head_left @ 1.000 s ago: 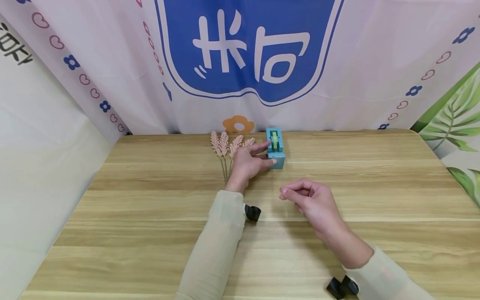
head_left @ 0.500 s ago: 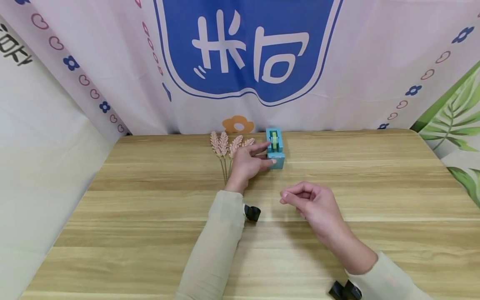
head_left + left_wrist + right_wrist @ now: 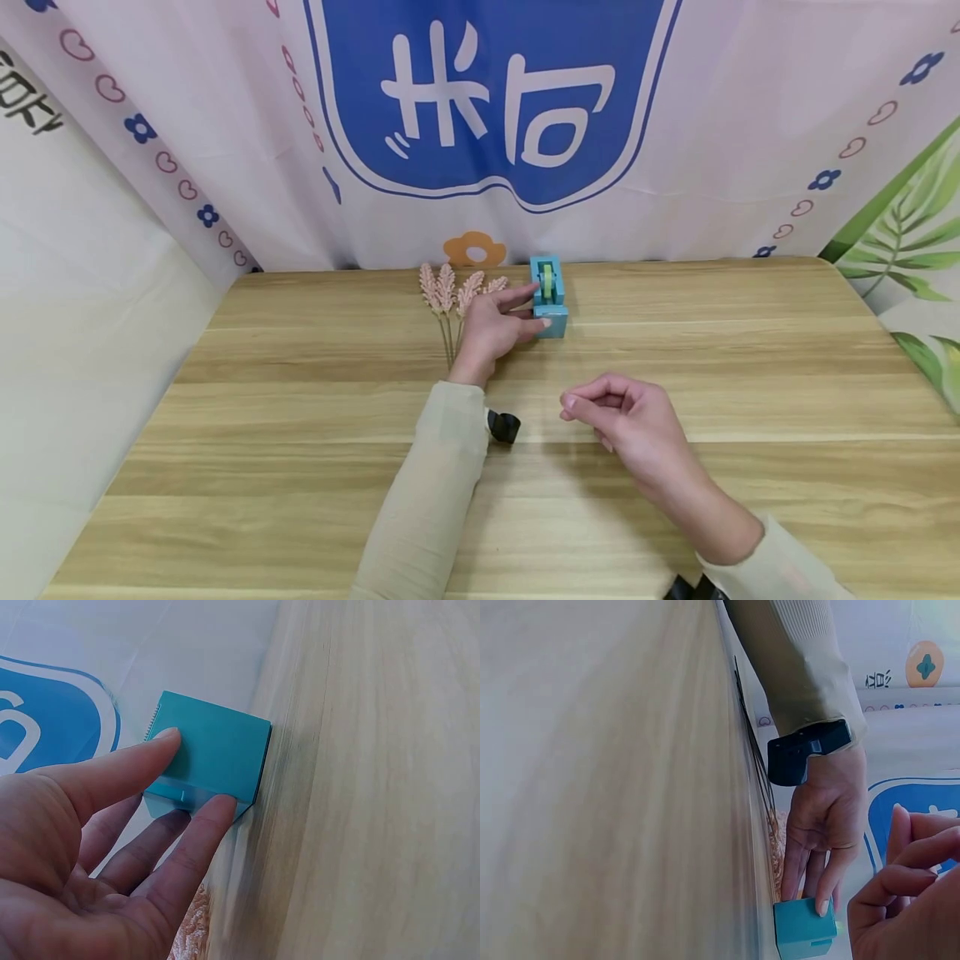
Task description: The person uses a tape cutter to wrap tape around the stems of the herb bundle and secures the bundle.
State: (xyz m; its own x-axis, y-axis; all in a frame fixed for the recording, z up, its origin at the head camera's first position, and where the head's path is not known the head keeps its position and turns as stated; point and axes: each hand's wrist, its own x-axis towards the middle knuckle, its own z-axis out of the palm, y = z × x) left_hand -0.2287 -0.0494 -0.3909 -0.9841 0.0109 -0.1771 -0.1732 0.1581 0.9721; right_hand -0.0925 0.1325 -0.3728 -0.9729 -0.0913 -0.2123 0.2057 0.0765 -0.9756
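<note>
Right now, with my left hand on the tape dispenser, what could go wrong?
The tape dispenser might slide or tip if tugged, since your left hand seems to steady it with fingertips alone. The pink flowers lie close to that hand, partly hidden by it in the head view, so drawing it back could disturb them.

Boxy turquoise plastic tape dispenser stands at the rear of the flat wood-grain tabletop, before the printed white fabric backdrop. Slender pink-headed flower stems lie left of it. Left hand above some stems, touching dispenser; right hand nearer, above tabletop.
</note>
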